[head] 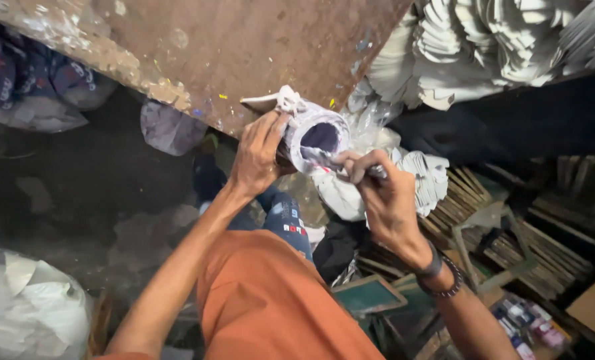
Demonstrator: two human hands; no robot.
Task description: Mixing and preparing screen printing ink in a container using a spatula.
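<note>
My left hand [257,155] grips the side of a rolled white paper tube [317,137], whose dark open end faces me. A knotted white strip [281,100] sits on top of the tube. My right hand [377,193] pinches the tube's lower rim, with what looks like a thin tool between the fingers. Both hands work at the edge of a stained brown wooden table [244,47]. Dark bead bracelets [441,273] circle my right wrist.
Stacks of white folded paper pieces [484,47] fill the upper right, with more [424,177] beside my right hand. Wooden slats [531,247] lie at right. A white sack [24,310] sits lower left, and a green-framed board [367,293] is below.
</note>
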